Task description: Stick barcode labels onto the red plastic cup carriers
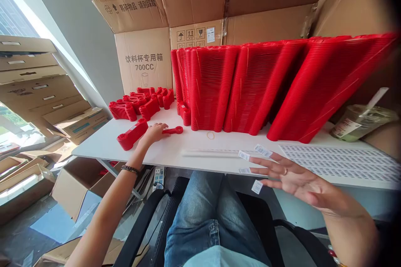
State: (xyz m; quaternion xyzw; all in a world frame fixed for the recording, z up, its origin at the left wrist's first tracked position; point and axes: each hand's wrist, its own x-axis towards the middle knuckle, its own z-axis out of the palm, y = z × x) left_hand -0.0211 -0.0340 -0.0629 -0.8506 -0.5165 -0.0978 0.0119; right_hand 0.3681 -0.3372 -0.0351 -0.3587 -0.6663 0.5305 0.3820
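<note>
My left hand (156, 132) rests on the white table with its fingers around one end of a flat red piece (176, 130), whose ringed end sticks out to the right. Just left of that hand lies a short red stack (129, 137). My right hand (293, 177) is raised at the table's front edge, palm up and fingers spread. Small white barcode labels (257, 187) cling to its fingertips. Beyond the hands stand tall stacks of red pieces (211, 87). Behind my right hand lies a sheet of barcode labels (341, 162).
Several short red bundles (150, 108) sit at the table's back left. A rubber band (210, 135) lies mid-table, near a white strip (213, 154). A drink cup (351, 123) stands at the far right. Cardboard (144, 56) rises behind. An open box (78, 179) is on the floor.
</note>
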